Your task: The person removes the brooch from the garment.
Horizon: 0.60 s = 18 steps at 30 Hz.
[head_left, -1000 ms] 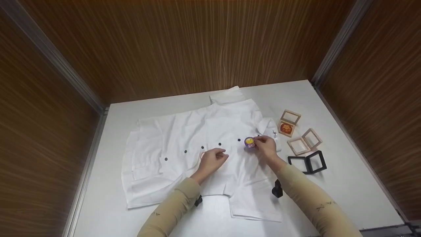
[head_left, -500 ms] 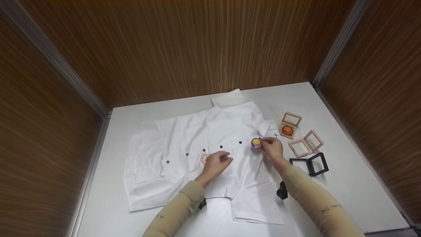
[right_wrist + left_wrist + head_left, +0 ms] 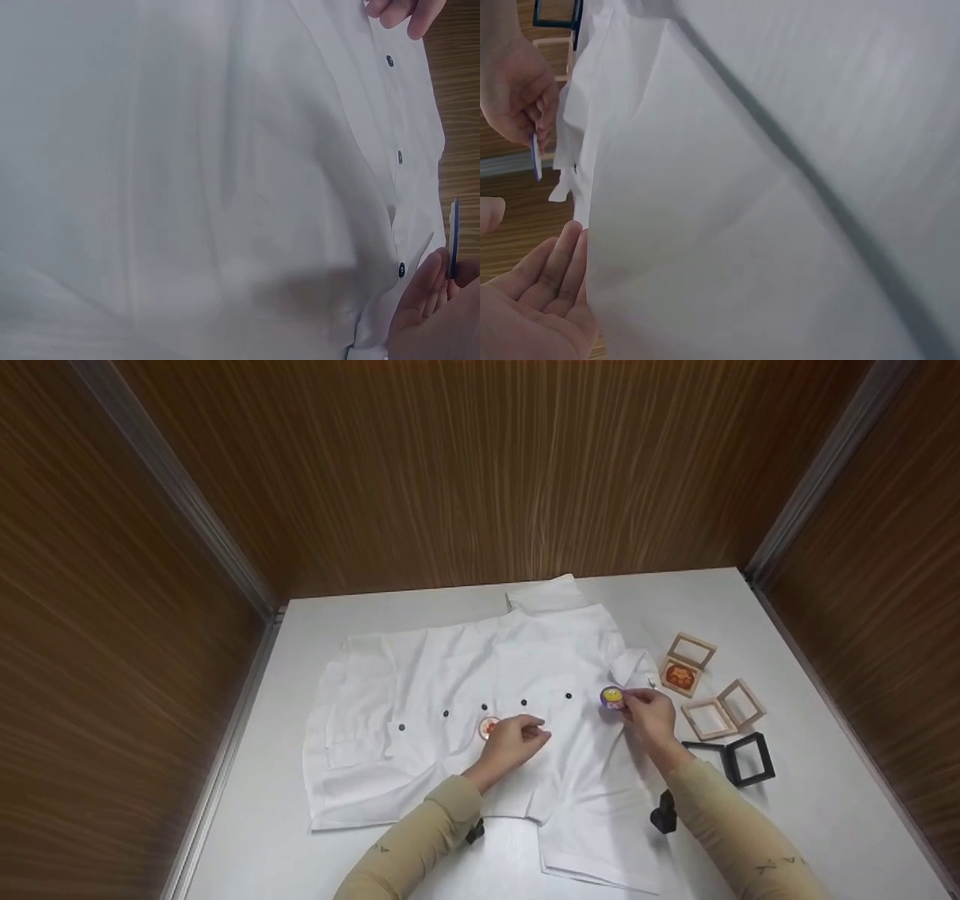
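Note:
My right hand (image 3: 651,718) pinches a round purple badge (image 3: 610,697) with a yellow figure on it, just above the collar end of a white button-up shirt (image 3: 450,667). Seen edge-on in the right wrist view, the badge (image 3: 454,232) is thin, with a blue rim. Over the shirt's middle, my left hand (image 3: 516,741) holds nothing; its fingers look loosely extended in the left wrist view. Beside that hand a round red-and-white badge (image 3: 488,727) lies on the shirt near the row of dark buttons (image 3: 484,707), partly covered by the hand.
Right of the shirt stand an opened wooden case (image 3: 681,675) with a red-orange round piece, another opened wooden frame (image 3: 711,718) and an opened black frame (image 3: 739,761). The white table (image 3: 255,735) has brown wood-grain panels (image 3: 450,472) behind and at the sides.
My right hand has carried the purple badge a little to the right, away from the nearest button. The left hand has shifted slightly right, uncovering more of the red-and-white badge. The head view has shifted.

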Each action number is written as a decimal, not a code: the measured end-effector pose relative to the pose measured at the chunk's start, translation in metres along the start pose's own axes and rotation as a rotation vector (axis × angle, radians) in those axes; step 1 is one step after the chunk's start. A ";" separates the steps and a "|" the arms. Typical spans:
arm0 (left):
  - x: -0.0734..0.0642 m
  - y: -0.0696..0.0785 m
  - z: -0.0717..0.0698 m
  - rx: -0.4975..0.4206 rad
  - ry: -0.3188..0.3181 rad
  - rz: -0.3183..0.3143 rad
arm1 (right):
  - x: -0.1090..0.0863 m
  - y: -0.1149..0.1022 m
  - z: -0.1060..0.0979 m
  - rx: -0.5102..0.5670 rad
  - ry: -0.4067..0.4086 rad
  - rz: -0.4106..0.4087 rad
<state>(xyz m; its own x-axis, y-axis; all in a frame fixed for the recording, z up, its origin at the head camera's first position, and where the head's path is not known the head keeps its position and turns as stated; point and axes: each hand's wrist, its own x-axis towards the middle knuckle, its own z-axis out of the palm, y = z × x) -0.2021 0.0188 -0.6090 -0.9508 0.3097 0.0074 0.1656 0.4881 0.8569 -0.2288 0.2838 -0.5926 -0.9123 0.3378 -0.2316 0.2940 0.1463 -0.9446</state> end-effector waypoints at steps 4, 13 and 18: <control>0.001 0.001 0.005 0.015 0.001 0.003 | -0.002 0.002 -0.006 0.016 0.002 0.005; 0.001 0.002 0.005 0.007 0.011 0.007 | 0.000 0.000 -0.009 0.014 -0.011 0.027; 0.002 0.002 0.006 0.025 0.022 0.025 | 0.003 -0.001 -0.010 0.000 -0.002 0.000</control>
<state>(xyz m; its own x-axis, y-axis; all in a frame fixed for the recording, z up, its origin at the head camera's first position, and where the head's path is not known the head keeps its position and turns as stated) -0.2018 0.0254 -0.6104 -0.9517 0.3042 0.0405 0.1959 0.5005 0.8432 -0.2287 0.2941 -0.5900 -0.9127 0.3363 -0.2321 0.2941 0.1462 -0.9445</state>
